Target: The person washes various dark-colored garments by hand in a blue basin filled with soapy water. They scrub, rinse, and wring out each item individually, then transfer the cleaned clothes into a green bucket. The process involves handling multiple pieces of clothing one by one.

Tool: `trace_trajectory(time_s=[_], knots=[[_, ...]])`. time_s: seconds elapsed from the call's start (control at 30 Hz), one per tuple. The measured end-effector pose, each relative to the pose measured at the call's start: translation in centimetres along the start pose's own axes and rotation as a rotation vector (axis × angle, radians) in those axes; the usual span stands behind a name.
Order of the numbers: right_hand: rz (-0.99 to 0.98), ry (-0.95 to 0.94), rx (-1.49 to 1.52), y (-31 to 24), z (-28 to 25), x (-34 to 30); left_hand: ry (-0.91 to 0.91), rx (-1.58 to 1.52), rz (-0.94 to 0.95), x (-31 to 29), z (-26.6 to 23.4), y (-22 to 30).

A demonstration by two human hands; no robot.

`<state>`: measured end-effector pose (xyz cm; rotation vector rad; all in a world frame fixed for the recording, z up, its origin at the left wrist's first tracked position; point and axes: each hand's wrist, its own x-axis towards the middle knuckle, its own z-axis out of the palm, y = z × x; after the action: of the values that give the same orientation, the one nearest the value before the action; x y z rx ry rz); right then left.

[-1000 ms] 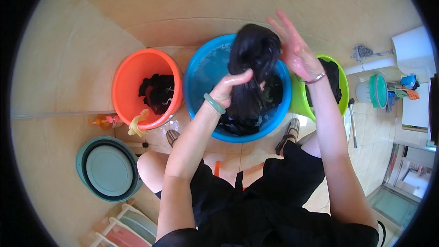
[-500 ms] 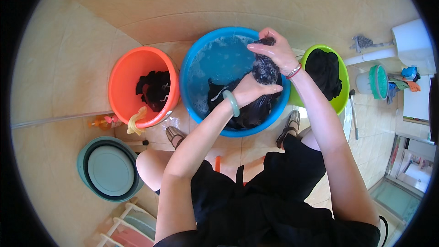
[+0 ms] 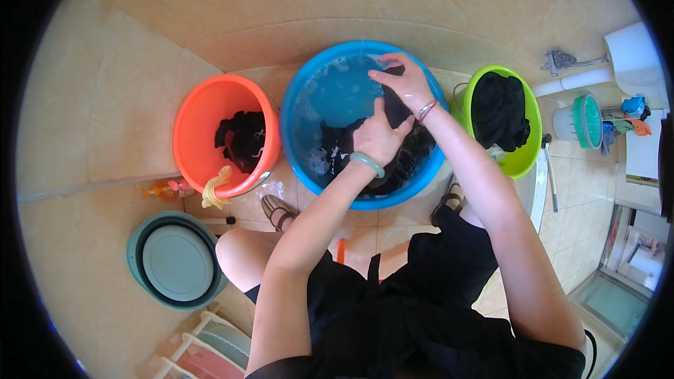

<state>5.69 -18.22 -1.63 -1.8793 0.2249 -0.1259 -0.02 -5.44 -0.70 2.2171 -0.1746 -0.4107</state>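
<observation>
Wet black cloth (image 3: 394, 107) is stretched between my two hands over a blue basin (image 3: 289, 109) of sudsy water. My right hand (image 3: 409, 89) grips its upper end near the basin's far right side, thumb and fingers bent around it. My left hand (image 3: 379, 142) holds its lower part, with the thumb pointing up and the fingers partly hidden. Under my hands, more dark clothing (image 3: 337, 142) lies soaking in the basin. A pale green bangle sits on my left wrist, a thin band on my right.
Left of the basin stands an orange bucket (image 3: 189, 123) with dark clothes and a pale yellow cloth (image 3: 216, 188) over its rim. A lime-green bucket (image 3: 531, 147) heaped with black clothes (image 3: 498, 111) is at the right. A folded grey-green basin (image 3: 177, 263) leans at the lower left.
Both hands have shifted slightly, my left one upward along the cloth. The foamy, bunched cloth now looks smoother and flatter between them.
</observation>
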Motion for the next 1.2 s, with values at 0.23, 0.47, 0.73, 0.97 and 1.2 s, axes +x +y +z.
trace_trajectory(time_s=[0.23,0.47,0.73,0.97,1.2], knots=[[0.19,-0.357,0.716,-1.7,-2.9,1.2,-0.841,-1.156,-0.075,1.3,-6.2,-0.5],[0.071,-0.71,1.216,-5.5,-0.8,-0.4,-0.97,-1.38,-0.035,1.2,-6.1,-1.7],[0.255,-0.391,0.826,-7.4,-1.6,-0.9,-0.507,-0.813,0.02,0.9,-4.8,0.9],[0.212,-0.217,0.614,-6.4,-0.4,-1.0,-0.183,-0.37,0.022,0.9,-3.0,1.2],[0.189,-0.102,0.528,-5.1,0.2,-1.5,-0.15,-0.058,-0.065,-0.1,-3.2,2.5]])
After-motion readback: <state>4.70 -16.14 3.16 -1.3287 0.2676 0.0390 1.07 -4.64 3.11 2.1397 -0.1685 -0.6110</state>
